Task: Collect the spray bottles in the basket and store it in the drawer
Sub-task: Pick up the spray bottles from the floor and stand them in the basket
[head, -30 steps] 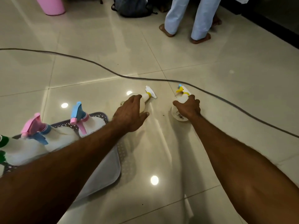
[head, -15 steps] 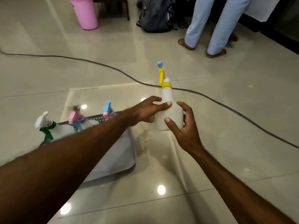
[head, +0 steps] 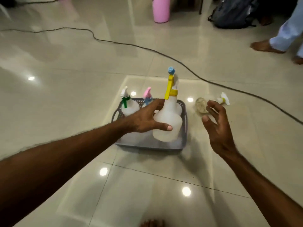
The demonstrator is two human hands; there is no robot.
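Note:
A grey perforated basket [head: 184, 122] sits on the tiled floor. In its far part stand a white bottle with a green trigger [head: 127, 106] and one with a pink and blue head [head: 147, 95]. My left hand [head: 147, 119] grips a white spray bottle with a yellow trigger and blue nozzle [head: 168, 125], upright at the basket's right side; its base is low inside the basket. My right hand [head: 216, 126] hovers open to the right of the basket, holding nothing. Just beyond it another white bottle [head: 200, 105] lies on the floor.
A dark cable [head: 164, 54] snakes across the floor behind the basket. A pink bin [head: 160, 9] and a dark backpack [head: 234, 13] stand at the back. A person's feet [head: 264, 46] are at the far right. My toes [head: 151, 223] show at the bottom edge.
The yellow-trigger bottle has moved left, from between both hands to over the basket in my left hand alone. My right hand has let go and spread open.

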